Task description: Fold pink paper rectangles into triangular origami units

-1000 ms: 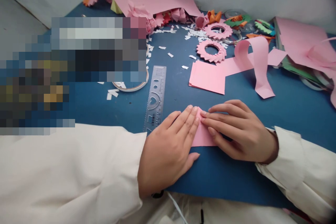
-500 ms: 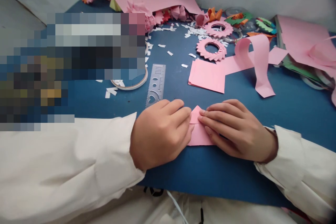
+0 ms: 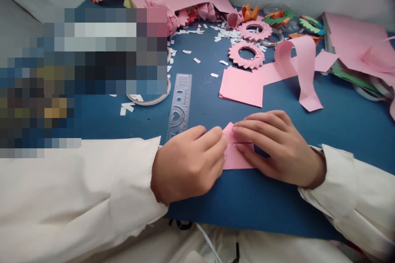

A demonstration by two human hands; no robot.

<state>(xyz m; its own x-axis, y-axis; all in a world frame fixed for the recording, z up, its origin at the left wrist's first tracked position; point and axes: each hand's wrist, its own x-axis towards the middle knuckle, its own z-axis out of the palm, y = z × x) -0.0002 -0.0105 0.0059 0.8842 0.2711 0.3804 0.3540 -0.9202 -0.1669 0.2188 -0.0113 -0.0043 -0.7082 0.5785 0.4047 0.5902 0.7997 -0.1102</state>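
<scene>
A small folded piece of pink paper (image 3: 236, 159) lies on the blue table in front of me, its top coming to a point and a straight fold edge running across its middle. My left hand (image 3: 193, 162) is closed at its left side, with curled fingers gripping the edge. From the right, my right hand (image 3: 279, 150) holds it, the long fingers pressed over the upper right flap and the thumb lower on the sheet. The fingers cover both sides of the paper. Just beyond my left hand lies a clear plastic ruler (image 3: 179, 104) with cut-out shapes.
Beyond my hands sit a stack of pink paper squares (image 3: 241, 87) and a curled pink paper strip (image 3: 308, 76). Two pink paper rings (image 3: 234, 55), white paper scraps (image 3: 224, 34) and a tape roll (image 3: 151, 102) lie farther back. Large pink sheets (image 3: 354, 41) rest at right. The left area is pixelated.
The view has shifted slightly. My right fingers have moved a little up on the paper, showing more of the fold edge at right. Both hands stay on the paper.
</scene>
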